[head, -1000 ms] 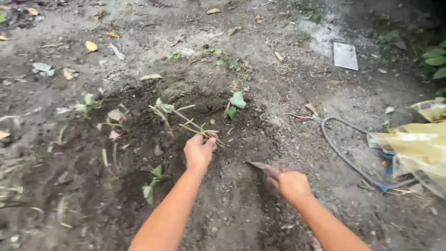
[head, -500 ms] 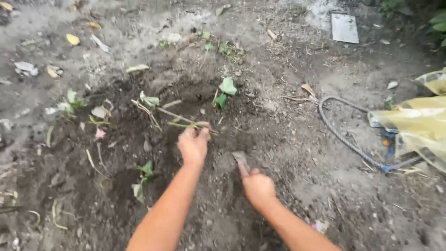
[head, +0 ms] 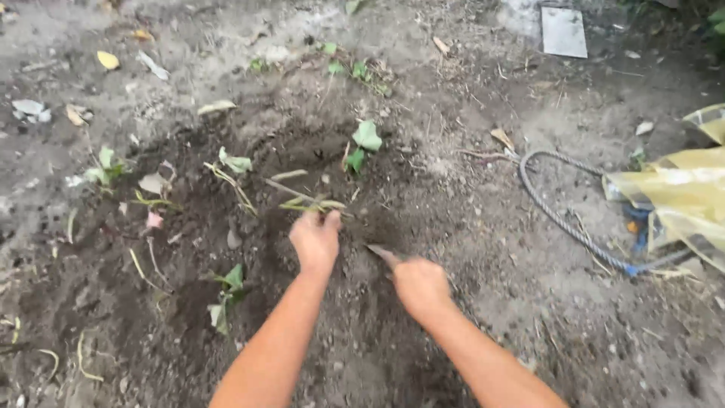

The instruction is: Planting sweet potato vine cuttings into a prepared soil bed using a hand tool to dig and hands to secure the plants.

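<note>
While the left hand pinches a green cutting whose stem runs up-left over the dug soil, the right hand, just beside it, grips a small trowel pointing up-left.

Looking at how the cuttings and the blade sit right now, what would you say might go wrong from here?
The left hand pinches thin green cuttings low against the dark soil; a tight grip might snap or bruise the stems. The blade in the right hand points toward the left hand, so a slip could nick the fingers or cut a stem. The small planted leaves just beyond could get buried or knocked if soil is pushed their way.
</note>
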